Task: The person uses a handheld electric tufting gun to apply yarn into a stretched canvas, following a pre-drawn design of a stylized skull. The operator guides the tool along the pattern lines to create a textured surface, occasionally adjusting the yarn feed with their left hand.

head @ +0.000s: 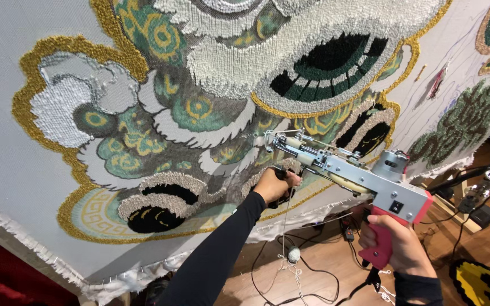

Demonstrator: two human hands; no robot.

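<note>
Pink-handled tufting gun held by both hands against white tufting cloth.

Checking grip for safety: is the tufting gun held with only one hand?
No: the right hand grips the pink handle, the left hand the front grip.

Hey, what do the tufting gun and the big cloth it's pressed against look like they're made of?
Tufting gun: body looks like bare silvery metal with a dull sheen; the grip in the right hand looks like pink moulded plastic. The left hand holds its front handle.
Cloth: pale woven fabric with frayed edges, covered in looped yarn, matte and fuzzy, probably wool or acrylic.
</note>
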